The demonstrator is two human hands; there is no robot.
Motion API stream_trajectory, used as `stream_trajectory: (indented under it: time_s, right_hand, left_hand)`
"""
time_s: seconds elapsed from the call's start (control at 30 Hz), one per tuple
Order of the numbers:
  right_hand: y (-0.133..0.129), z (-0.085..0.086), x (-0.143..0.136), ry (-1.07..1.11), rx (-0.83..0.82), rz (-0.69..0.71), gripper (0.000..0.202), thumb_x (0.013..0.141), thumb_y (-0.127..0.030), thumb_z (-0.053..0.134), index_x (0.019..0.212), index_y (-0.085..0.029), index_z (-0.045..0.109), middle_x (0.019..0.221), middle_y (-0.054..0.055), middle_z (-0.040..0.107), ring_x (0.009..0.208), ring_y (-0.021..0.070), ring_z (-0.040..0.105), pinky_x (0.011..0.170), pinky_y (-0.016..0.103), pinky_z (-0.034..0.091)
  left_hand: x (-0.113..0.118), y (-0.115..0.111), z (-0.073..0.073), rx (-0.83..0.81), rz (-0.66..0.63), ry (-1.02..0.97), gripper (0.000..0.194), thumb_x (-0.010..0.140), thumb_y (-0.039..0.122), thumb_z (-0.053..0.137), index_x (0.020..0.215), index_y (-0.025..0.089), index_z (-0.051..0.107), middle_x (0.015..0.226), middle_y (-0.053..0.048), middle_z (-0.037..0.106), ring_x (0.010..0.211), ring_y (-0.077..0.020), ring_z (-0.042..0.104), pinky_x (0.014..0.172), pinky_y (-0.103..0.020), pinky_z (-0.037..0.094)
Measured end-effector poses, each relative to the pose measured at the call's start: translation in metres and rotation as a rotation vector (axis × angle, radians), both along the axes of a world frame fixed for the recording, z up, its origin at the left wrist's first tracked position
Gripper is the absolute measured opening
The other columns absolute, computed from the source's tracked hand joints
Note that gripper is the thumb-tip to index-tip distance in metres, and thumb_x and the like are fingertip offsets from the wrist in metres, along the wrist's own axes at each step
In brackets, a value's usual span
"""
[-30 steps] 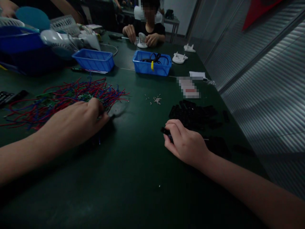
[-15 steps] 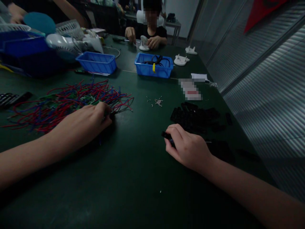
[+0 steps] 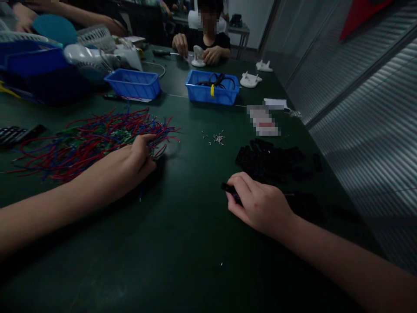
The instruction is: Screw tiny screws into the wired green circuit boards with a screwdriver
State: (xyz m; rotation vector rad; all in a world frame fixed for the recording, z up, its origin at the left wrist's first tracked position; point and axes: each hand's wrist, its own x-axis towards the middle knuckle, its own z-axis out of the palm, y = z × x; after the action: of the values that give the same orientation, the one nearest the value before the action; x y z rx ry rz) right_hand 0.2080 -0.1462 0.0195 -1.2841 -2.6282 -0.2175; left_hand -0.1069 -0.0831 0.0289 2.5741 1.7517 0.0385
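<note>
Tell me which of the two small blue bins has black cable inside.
The right bin, beyond the small metal pieces: black cable lies in it, while none shows in the left bin.

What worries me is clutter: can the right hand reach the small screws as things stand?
Likely yes: nothing seems to stand between the right hand and the small screws, though the black piece it holds might hamper pickup.

No lettering or numerals legible. Pale card (image 3: 263, 121), right: surface pixelated beyond reading. Red flag (image 3: 360, 18), far right: partial dark mark, indecipherable.
</note>
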Motion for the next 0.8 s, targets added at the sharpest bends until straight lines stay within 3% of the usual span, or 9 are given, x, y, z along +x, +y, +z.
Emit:
stream_trajectory:
  time_s: [0.2, 0.3, 0.43, 0.63, 0.8]
  right_hand:
    - [-0.001, -0.001, 0.0, -0.017, 0.021, -0.008, 0.022, 0.093, -0.03, 0.04, 0.104, -0.018, 0.054, 0.099, 0.002, 0.063, 0.07, 0.0104, 0.058, 0.051, 0.024, 0.036]
    - [-0.001, -0.002, -0.002, -0.027, 0.034, -0.009, 0.022, 0.093, -0.031, 0.039, 0.103, -0.018, 0.054, 0.099, 0.002, 0.063, 0.07, 0.0107, 0.059, 0.051, 0.025, 0.036]
    - [0.0, -0.002, -0.003, -0.029, 0.036, -0.011, 0.022, 0.093, -0.031, 0.04, 0.103, -0.018, 0.054, 0.1, 0.001, 0.063, 0.07, 0.0108, 0.059, 0.051, 0.025, 0.037]
    - [-0.003, -0.001, -0.002, -0.031, 0.037, -0.008, 0.023, 0.093, -0.03, 0.041, 0.103, -0.018, 0.057, 0.099, 0.001, 0.064, 0.068, 0.0101, 0.058, 0.049, 0.024, 0.037]
    - [-0.003, -0.002, -0.003, -0.015, 0.081, 0.038, 0.025, 0.093, -0.03, 0.043, 0.11, -0.02, 0.059, 0.105, 0.0, 0.063, 0.068, 0.0085, 0.058, 0.051, 0.023, 0.039]
  left_hand:
    - [-0.003, 0.006, -0.005, -0.036, 0.02, -0.134, 0.049, 0.091, 0.038, 0.031, 0.128, 0.006, 0.026, 0.085, -0.008, 0.06, 0.08, -0.0216, 0.064, 0.078, -0.033, 0.051]
    - [-0.001, 0.006, -0.004, -0.043, 0.083, -0.104, 0.046, 0.094, 0.046, 0.03, 0.124, 0.012, 0.032, 0.087, -0.008, 0.062, 0.076, -0.0214, 0.065, 0.068, -0.03, 0.05]
    - [0.005, 0.002, 0.0, -0.017, 0.077, 0.115, 0.048, 0.092, 0.059, 0.03, 0.109, 0.016, 0.043, 0.08, -0.008, 0.062, 0.068, -0.0239, 0.062, 0.055, -0.03, 0.043]
    - [0.008, 0.004, 0.001, -0.007, 0.089, 0.144, 0.041, 0.095, 0.047, 0.031, 0.114, 0.013, 0.041, 0.092, -0.013, 0.064, 0.079, -0.0276, 0.064, 0.064, -0.033, 0.047]
    - [0.013, 0.002, 0.007, 0.018, 0.066, 0.112, 0.038, 0.093, 0.046, 0.038, 0.113, 0.015, 0.043, 0.088, -0.009, 0.062, 0.073, -0.0229, 0.061, 0.06, -0.029, 0.043]
